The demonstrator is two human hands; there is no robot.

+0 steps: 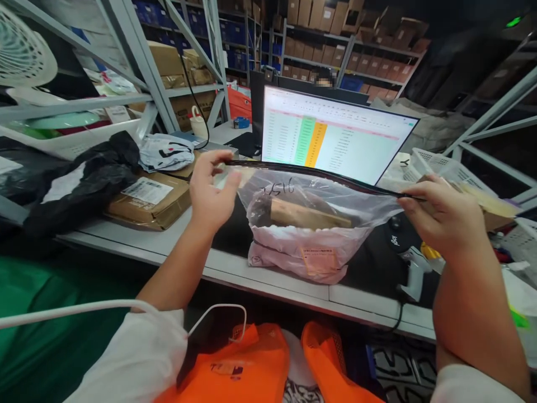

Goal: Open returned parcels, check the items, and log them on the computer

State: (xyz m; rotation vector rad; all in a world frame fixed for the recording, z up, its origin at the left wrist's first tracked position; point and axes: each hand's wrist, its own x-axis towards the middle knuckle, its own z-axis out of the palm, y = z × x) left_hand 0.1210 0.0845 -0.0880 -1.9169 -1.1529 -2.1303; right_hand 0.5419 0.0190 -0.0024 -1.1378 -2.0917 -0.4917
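A clear plastic zip bag (310, 196) with a black top edge is stretched between my two hands. My left hand (213, 190) pinches the left end of that edge, and my right hand (444, 215) grips the right end. Inside the bag are a whitish-pink bundle and a brown cardboard-like piece (310, 215). Handwriting marks the upper front of the bag, and an orange-tinted label (319, 261) shows low down. The bag's base rests on the black mat near the desk's front edge.
Behind the bag stands a monitor (331, 134) with a spreadsheet. A barcode scanner (413, 277) lies by my right forearm. To the left are a cardboard parcel (155, 210) and black plastic bags (84, 179). White baskets (444, 168) stand at right. A white cable (84, 308) crosses my left sleeve.
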